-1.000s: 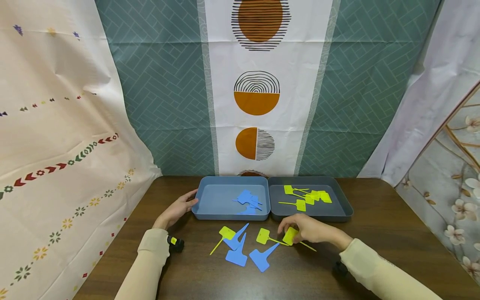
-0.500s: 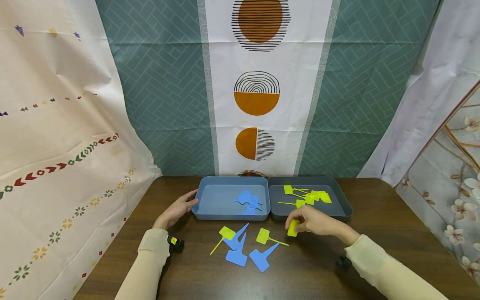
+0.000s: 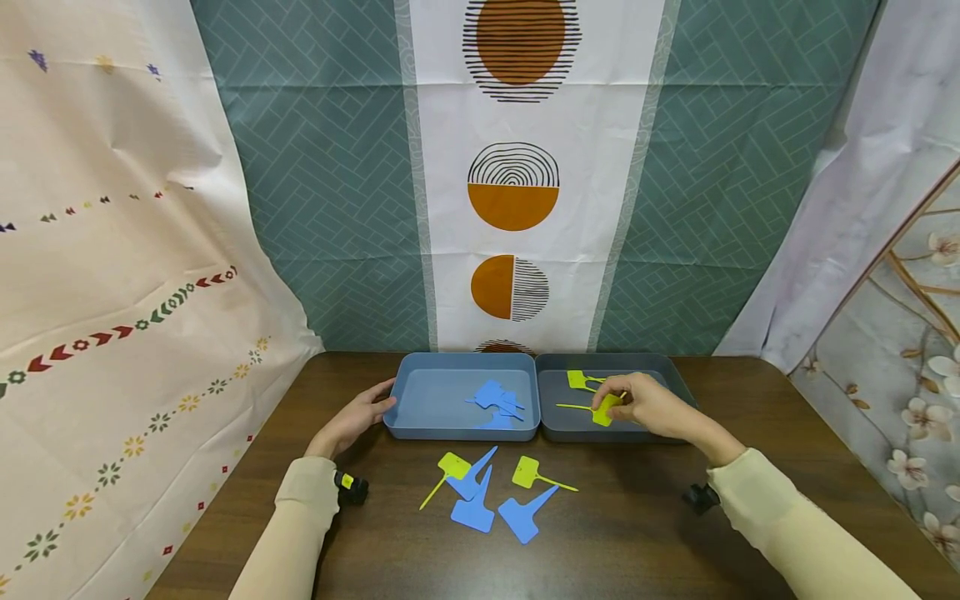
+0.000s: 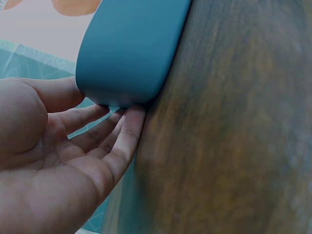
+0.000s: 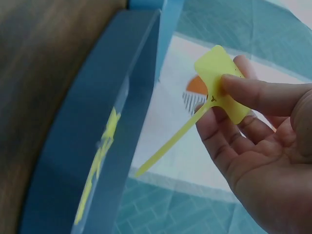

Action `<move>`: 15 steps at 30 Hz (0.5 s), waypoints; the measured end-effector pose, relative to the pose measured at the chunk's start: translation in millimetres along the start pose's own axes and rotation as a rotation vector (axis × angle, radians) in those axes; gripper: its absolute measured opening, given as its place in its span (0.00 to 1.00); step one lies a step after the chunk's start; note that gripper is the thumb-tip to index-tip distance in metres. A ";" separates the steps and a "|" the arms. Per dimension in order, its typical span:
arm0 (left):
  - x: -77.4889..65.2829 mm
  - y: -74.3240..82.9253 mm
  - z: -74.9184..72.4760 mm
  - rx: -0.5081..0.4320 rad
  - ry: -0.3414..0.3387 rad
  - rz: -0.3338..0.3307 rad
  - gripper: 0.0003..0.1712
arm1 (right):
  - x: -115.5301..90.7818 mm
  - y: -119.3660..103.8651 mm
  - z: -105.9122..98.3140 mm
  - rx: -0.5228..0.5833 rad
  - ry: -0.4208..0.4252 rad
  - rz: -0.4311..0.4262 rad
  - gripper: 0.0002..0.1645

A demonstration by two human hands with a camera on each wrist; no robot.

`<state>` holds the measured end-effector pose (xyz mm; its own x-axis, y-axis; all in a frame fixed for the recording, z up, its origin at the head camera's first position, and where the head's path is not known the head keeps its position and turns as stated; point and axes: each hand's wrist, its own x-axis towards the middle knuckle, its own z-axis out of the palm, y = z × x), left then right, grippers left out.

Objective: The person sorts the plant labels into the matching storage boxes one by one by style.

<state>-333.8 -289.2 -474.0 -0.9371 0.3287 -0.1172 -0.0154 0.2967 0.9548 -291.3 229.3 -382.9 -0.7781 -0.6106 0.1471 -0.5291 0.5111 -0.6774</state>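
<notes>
1. Your right hand (image 3: 648,407) has a yellow tag (image 5: 212,70) pinched between thumb and fingers, held over the grey tray (image 3: 555,390).
2. Below that hand, more yellow tags (image 3: 576,379) are lying in there, though your hand's blocking part of the pile from the head view.
3. Your left hand (image 3: 360,418) is relaxed, fingers just touching the end of the blue tray (image 3: 435,400), which sits between your hands.
4. Blue tags (image 3: 489,392) are bunched at the end nearer your right hand.
5. Closer to you than either hand, loose blue tags (image 3: 521,518) and two loose yellow ones (image 3: 527,472) clutter the table (image 3: 405,558).
</notes>
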 end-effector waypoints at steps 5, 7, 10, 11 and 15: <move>0.6 0.2 0.5 0.018 -0.011 0.022 0.35 | 1.5 5.4 -16.3 -0.061 0.073 0.036 0.13; 0.7 0.5 0.5 0.021 -0.018 0.032 0.35 | 2.3 7.7 -21.6 -0.079 0.099 0.047 0.13; 0.6 0.9 0.4 0.006 -0.019 0.033 0.35 | 4.1 10.4 -30.0 -0.111 0.122 0.061 0.13; 0.3 1.1 0.5 0.007 -0.023 0.036 0.35 | 5.4 11.5 -32.7 -0.123 0.128 0.066 0.12; -0.1 1.5 0.6 0.006 -0.019 0.033 0.35 | 10.9 15.9 -42.3 -0.148 0.146 0.074 0.12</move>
<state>-333.5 -288.2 -472.7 -0.9302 0.3555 -0.0913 0.0172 0.2906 0.9567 -322.5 256.4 -361.5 -0.8519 -0.4795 0.2105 -0.5040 0.6414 -0.5785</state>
